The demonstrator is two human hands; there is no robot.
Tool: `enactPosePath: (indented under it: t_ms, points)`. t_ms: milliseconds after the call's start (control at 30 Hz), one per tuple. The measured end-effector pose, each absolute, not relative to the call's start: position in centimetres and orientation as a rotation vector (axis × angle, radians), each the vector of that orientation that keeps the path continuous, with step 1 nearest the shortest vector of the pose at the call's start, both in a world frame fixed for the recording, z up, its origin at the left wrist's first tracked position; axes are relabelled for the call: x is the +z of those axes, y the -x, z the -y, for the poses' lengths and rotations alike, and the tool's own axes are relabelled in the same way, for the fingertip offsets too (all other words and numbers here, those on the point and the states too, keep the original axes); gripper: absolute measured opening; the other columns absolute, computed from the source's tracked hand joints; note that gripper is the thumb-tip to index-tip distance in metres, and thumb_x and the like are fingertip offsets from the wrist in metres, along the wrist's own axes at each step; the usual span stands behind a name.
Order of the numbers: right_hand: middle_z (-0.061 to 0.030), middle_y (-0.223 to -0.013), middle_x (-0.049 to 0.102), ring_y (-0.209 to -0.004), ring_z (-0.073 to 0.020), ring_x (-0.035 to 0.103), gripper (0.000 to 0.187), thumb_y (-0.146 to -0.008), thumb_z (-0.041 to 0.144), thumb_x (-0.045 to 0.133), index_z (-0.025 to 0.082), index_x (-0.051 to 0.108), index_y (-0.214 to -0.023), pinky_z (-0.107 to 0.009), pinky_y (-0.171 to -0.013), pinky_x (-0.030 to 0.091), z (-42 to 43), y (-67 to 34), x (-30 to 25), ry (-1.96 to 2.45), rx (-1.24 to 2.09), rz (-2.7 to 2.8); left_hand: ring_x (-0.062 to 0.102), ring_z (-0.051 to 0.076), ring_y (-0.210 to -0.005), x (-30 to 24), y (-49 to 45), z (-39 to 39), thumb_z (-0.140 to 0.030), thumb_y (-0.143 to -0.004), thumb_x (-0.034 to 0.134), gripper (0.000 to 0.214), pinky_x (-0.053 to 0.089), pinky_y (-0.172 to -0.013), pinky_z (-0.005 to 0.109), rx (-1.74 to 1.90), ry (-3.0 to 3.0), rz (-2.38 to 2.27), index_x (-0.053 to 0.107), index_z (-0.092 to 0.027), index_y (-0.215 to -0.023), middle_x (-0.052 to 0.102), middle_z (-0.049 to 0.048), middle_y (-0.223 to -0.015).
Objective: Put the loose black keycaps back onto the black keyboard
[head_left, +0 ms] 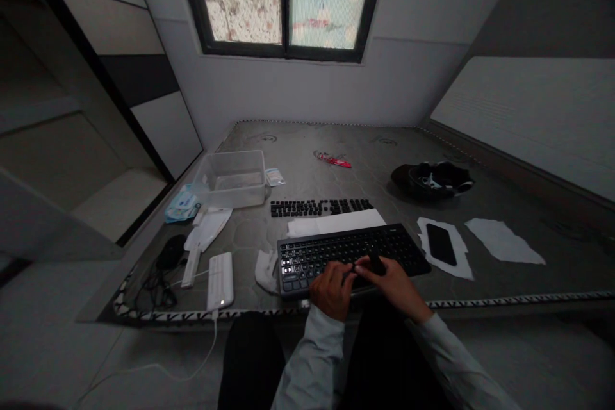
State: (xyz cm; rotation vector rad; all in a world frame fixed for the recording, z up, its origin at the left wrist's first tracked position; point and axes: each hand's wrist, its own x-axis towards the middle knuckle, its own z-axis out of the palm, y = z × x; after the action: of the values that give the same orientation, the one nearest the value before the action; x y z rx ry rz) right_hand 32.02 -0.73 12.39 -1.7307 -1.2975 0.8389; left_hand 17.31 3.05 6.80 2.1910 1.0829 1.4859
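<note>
A black keyboard [346, 251] lies near the front edge of the mattress, many of its switches bare of keycaps. Over its lower edge my left hand [331, 288] has its fingertips pinched together. They meet the fingertips of my right hand [391, 285] at a small dark piece, too small and dim to name for sure. My right hand is also closed around a short black stick-like tool [376, 262], whose end points up toward the keys. Behind the keyboard, loose black keycaps [321, 207] are laid out in rows, with white paper [336, 223] between them and the keyboard.
A clear plastic bin [230, 179] and blue packet [182, 204] stand back left. A white power bank [220, 280] with cable, and a black cable bundle [168, 262], lie left. To the right are a phone [441, 245] on paper and a black cap [435, 180]. A red item [335, 161] lies farther back.
</note>
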Motion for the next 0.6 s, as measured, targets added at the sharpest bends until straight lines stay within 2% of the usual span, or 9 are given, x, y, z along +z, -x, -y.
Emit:
enactPosePath:
  t_ms: [233, 467, 600]
  points:
    - [-0.0039, -0.089, 0.072, -0.087, -0.024, 0.065, 0.028, -0.074, 0.046, 0.067, 0.021, 0.071, -0.087, -0.033, -0.082, 0.046, -3.1, -34.0, 13.6, 1.776, 0.751, 1.426, 0.065, 0.012, -0.079, 7.3, -16.5, -4.0, -0.033, -0.088, 0.058, 0.014, 0.046, -0.069, 0.022, 1.443, -2.216, -1.317, 0.064, -0.027, -0.099, 0.069, -0.002, -0.09]
    - [-0.0036, -0.092, 0.073, -0.088, -0.0234, 0.066, 0.027, -0.078, 0.046, 0.062, 0.023, 0.072, -0.089, -0.03, -0.078, 0.045, -14.7, -38.4, 13.5, 1.858, 0.533, 1.753, 0.064, 0.013, -0.079, 7.2, -16.2, -5.0, -0.021, -0.089, 0.053, 0.019, 0.045, -0.068, 0.024, 1.249, -2.158, -1.46, 0.06, -0.028, -0.105, 0.067, -0.0029, -0.094]
    - [-0.004, -0.088, 0.073, -0.087, -0.0226, 0.066, 0.024, -0.076, 0.043, 0.065, 0.026, 0.073, -0.092, -0.027, -0.07, 0.044, -21.8, -39.3, 10.3, 2.23, 0.457, 1.918, 0.064, 0.014, -0.078, 7.1, -16.4, -4.9, -0.018, -0.088, 0.051, 0.02, 0.044, -0.067, 0.027, 1.226, -2.136, -1.456, 0.061, -0.028, -0.102, 0.068, -0.0029, -0.09]
